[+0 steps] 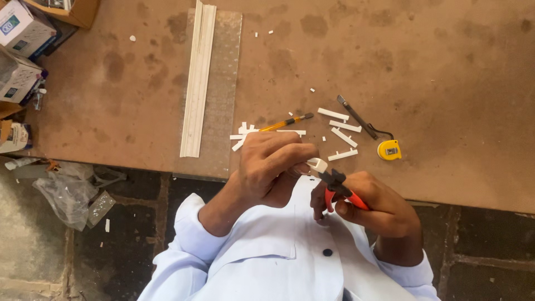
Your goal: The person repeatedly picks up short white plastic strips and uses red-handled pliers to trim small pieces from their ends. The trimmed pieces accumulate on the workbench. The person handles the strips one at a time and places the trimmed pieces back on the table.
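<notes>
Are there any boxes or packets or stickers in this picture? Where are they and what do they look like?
White carton: top left corner of the table, boxy, with a blue and green label.
Second white carton: just below it at the left edge, boxy, small blue mark.
Brown cardboard box: top edge, only a corner shows.
Pale packet: left edge, lower down, partly cut off.
Tape measure: round, yellow, grey label.

A single head-worn camera looks steeply down (close in) over the brown worktable (446, 83) edge.
</notes>
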Available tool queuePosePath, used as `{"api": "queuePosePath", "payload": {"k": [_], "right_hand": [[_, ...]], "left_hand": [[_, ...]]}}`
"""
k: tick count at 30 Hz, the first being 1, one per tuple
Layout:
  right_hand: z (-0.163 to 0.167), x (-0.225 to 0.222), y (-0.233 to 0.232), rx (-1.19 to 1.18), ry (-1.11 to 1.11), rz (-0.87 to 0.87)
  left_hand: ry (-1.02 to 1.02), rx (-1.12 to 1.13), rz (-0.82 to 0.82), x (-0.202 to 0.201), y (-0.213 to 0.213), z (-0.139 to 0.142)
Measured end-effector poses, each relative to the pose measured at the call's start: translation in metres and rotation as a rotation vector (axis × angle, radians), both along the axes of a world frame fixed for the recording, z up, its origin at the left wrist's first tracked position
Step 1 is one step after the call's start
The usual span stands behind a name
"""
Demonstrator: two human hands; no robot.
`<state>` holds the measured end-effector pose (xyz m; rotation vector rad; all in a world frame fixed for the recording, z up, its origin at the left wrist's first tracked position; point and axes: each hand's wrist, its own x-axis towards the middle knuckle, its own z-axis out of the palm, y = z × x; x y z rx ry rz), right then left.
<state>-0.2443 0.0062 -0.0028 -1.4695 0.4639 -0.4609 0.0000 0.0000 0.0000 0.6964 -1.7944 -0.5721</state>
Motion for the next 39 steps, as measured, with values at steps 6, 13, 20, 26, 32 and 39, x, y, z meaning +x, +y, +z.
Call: {"api": "queuePosePath", "payload": {"k": [6, 13, 20, 26, 32, 39], "right_hand": [[0.006, -0.001, 0.000, -0.052, 0.006, -0.022], [0.013, -0.005, 0.005, -0.131, -0.022, -0.109], [0.009, -0.006, 0.003, -0.143, 0.047, -0.065], [0.010, -0.005, 0.003, -0.173, 0.086, -0.072], [0.012, -0.004, 0.002, -0.194, 0.118, -0.049], [0.008, -0.007, 0.001, -0.231, 0.094, -0.059]], "left_hand": [[-0.011, 0.000, -0.057, -0.003, -0.001, -0.001], [0.004, -0.010, -0.037, -0.006, -0.001, -0.004], [0.008, -0.057, -0.007, -0.007, -0.002, -0.006], [0.002, -0.066, -0.010, -0.008, -0.001, -0.005], [-0.001, -0.070, -0.008, -0.008, -0.001, -0.004], [-0.029, -0.091, -0.024, -0.011, -0.002, -0.001]]}}
